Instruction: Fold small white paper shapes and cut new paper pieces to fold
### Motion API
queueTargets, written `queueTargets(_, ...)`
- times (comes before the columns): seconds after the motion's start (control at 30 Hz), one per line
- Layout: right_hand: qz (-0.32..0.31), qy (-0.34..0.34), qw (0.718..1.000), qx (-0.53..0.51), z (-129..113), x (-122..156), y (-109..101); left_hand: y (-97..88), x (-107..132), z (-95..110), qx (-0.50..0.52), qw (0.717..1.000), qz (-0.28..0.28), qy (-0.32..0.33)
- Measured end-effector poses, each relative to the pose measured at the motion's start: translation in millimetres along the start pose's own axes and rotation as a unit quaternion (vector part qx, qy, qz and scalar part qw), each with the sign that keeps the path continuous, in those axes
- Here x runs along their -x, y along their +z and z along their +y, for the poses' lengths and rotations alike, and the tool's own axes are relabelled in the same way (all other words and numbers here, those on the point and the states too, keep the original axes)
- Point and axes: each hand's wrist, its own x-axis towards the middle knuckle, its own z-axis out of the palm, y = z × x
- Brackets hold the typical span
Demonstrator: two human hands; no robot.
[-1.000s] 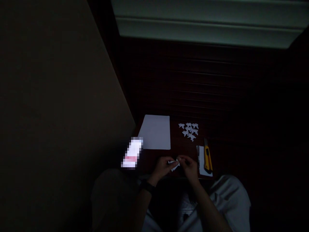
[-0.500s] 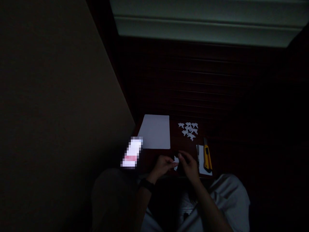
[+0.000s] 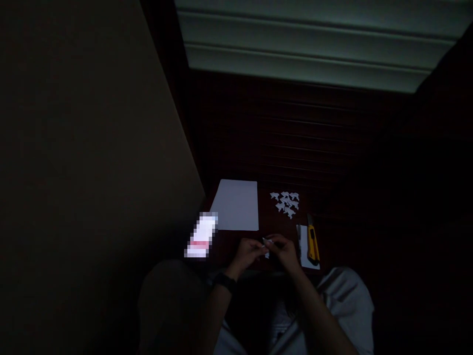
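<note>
Though dim, tiny white paper piece (image 3: 266, 242)

The tiny paper piece (image 3: 266, 242) is mostly hidden.

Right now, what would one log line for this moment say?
left hand: pinching small paper piece | right hand: pinching it too | nearby: folded paper shapes, yellow cutter, white sheet

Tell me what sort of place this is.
Likely a dim room indoors, at a small dark table beside a wall. On it lie a white sheet, a cluster of folded paper shapes and a yellow cutter; the left hand and right hand pinch a paper bit.
</note>
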Motion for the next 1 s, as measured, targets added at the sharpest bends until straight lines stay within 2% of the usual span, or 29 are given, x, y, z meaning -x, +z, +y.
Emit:
queueTargets(0.13,-0.006,-0.016,0.999,0.033,-7.1,-5.7,0.4,-1.0,-0.3,1.2,0.015,1.0,-0.017,0.005)
queueTargets(0.33,-0.045,0.064,0.994,-0.073,-9.4,-13.7,0.4,-4.7,0.0,6.8,0.025,0.997,-0.069,0.029)
queueTargets(0.43,-0.056,0.085,0.992,-0.072,-8.2,-16.9,1.4,-7.8,-0.5,8.9,0.022,0.995,-0.096,0.006)
queueTargets(0.63,-0.063,0.13,0.989,-0.039,-8.9,-18.5,3.2,-6.8,-2.4,2.4,0.026,0.999,-0.042,0.0)
queueTargets(0.8,-0.036,0.085,0.995,-0.036,-16.2,-19.4,2.8,1.5,-4.6,-3.9,0.054,0.998,0.013,0.0)
queueTargets(0.93,0.002,0.152,0.985,-0.075,-17.8,-15.2,-1.8,3.3,-5.1,-2.2,0.081,0.997,0.011,-0.012)
queueTargets(1.0,0.002,0.181,0.979,-0.089,-15.1,-11.7,-3.6,3.5,-5.1,-1.7,0.085,0.996,0.012,-0.006)
